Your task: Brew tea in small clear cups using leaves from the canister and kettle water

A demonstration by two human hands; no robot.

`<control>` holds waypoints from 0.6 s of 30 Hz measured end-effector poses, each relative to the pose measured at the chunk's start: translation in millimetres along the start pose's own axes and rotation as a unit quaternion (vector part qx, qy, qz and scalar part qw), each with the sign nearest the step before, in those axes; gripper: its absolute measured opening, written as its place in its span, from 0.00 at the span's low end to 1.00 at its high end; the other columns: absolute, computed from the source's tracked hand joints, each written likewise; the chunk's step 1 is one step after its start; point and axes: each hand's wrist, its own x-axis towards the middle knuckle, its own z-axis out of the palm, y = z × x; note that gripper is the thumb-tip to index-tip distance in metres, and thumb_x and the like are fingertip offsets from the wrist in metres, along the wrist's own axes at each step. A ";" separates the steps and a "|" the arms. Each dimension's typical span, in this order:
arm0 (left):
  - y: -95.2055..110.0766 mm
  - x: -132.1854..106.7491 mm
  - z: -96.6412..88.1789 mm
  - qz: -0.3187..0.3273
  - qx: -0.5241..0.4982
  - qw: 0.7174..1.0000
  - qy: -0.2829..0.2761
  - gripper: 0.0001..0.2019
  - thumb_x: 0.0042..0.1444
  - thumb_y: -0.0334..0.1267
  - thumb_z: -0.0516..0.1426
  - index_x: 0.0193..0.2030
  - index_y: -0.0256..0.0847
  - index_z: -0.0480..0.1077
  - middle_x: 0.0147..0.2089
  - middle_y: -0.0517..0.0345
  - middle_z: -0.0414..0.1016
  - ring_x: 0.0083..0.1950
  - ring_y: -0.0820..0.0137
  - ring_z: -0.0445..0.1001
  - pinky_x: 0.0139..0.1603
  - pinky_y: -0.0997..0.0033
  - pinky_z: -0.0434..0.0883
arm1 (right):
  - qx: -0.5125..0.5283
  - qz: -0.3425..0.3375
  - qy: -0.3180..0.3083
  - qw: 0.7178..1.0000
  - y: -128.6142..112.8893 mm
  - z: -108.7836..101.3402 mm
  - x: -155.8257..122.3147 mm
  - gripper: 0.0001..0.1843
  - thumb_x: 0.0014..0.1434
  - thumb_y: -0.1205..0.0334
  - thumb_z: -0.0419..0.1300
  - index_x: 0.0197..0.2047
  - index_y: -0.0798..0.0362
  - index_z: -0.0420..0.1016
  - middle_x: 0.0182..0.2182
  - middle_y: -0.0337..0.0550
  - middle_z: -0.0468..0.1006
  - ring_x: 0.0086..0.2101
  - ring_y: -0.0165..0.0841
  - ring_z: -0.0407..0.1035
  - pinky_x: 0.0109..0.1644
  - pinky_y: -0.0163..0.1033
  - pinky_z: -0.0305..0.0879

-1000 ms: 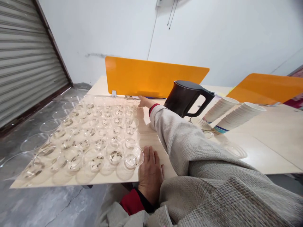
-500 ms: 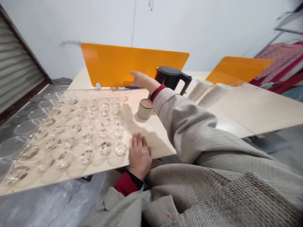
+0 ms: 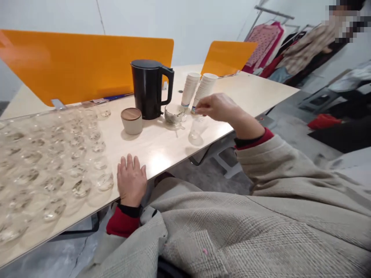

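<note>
My left hand (image 3: pixel 131 179) lies flat on the pale table (image 3: pixel 162 144) near its front edge, fingers stretched out, holding nothing. Just left of it stand rows of several clear plastic cups (image 3: pixel 78 154), many with dark bits at the bottom. My right hand (image 3: pixel 217 107) is out to the right, its fingers pinched on the rim of a clear plastic cup (image 3: pixel 197 133) that stands on the table. Two leaning stacks of white paper cups (image 3: pixel 197 88) are just behind that hand.
A black electric kettle (image 3: pixel 149 88) stands mid-table, with a small lidded white jar (image 3: pixel 131 120) and a ribbed glass bowl (image 3: pixel 174 114) beside it. Orange divider panels (image 3: pixel 87 63) stand behind. Clothes hang on a rack (image 3: pixel 275 42) at the far right.
My view has swung to the right. My right hand has left the far cup rows by the orange panel and come across to the clear cup near the paper cups. My left hand stays flat.
</note>
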 end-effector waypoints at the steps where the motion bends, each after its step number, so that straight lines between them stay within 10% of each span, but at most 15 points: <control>1: -0.6 0.3 0.1 0.000 -0.002 1.000 0.002 0.27 0.74 0.42 0.48 0.68 0.26 0.73 0.74 0.27 0.70 0.79 0.38 0.64 0.76 0.34 0.64 | -0.012 0.016 -0.015 1.000 12.5 8.4 -8.4 0.13 0.66 0.50 0.66 0.44 0.48 0.89 0.37 0.46 0.88 0.39 0.39 0.78 0.44 0.44 0.69; 8: -3.9 1.5 -1.9 0.010 0.004 1.000 0.003 0.26 0.75 0.43 0.46 0.68 0.29 0.73 0.73 0.27 0.71 0.78 0.39 0.64 0.74 0.31 0.66 | -0.089 0.018 -0.113 0.990 30.4 53.4 -33.7 0.12 0.69 0.56 0.63 0.49 0.45 0.89 0.48 0.46 0.89 0.45 0.42 0.80 0.44 0.42 0.65; 18: -1.4 3.2 -7.2 0.019 0.029 0.999 -0.014 0.26 0.76 0.42 0.46 0.68 0.25 0.73 0.73 0.24 0.70 0.78 0.36 0.64 0.73 0.31 0.67 | -0.132 0.063 -0.052 0.988 20.3 55.8 -35.0 0.10 0.67 0.61 0.64 0.42 0.49 0.89 0.45 0.51 0.88 0.44 0.45 0.79 0.44 0.44 0.62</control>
